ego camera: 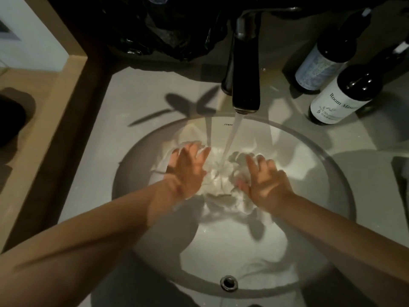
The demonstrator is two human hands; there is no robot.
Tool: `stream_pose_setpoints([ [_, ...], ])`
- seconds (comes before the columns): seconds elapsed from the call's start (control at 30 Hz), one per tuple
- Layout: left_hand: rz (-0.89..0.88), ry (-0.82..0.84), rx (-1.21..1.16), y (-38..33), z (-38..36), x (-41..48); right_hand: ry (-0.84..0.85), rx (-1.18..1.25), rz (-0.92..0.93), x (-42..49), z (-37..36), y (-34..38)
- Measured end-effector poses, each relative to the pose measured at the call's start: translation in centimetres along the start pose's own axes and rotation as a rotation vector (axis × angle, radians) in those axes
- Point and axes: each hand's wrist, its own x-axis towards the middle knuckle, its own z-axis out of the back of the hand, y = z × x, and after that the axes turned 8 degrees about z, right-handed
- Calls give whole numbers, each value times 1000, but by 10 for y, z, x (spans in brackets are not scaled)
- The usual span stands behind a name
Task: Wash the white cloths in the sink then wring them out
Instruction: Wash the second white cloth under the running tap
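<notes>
White cloths (pixel 218 181) lie bunched and wet in the far half of the round white sink (pixel 321 251). Water runs from the black tap (pixel 245 69) onto the cloths between my hands. My left hand (pixel 188 169) lies on the left part of the pile, fingers spread and straight, pressing down. My right hand (pixel 263 180) presses the right part of the pile, fingers spread, their tips sunk into the folds. Neither hand plainly grips the fabric.
Two dark bottles (pixel 340 94) with white labels stand on the grey counter (pixel 137 111) at the back right. A black plastic bag (pixel 159 25) sits behind the sink at the left. The overflow hole (pixel 229 282) is at the sink's near wall. A wooden edge (pixel 55 120) borders the counter's left.
</notes>
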Motion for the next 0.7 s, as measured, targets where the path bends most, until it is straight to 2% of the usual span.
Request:
stream_pose_setpoints([
  [0.07,25,158,-45,-11,-13,-7,90,49,86,-6,-19,4],
  [0.13,-43,274,110,-16,-30,-5,196,-87,105,5,-39,10],
  [0.17,-83,296,202,-15,-35,-2,194,-147,118,12,-46,12],
  [0.33,-168,204,188,-11,-48,9,26,-218,251,28,-54,6],
  [0.5,-278,82,364,-9,-34,27,34,-271,283,42,-48,4],
  [0.63,-300,48,82,0,-19,31,63,-184,301,50,-23,-3],
  [0.7,-294,-62,-74,9,-11,25,-77,-117,370,45,-10,-8],
])
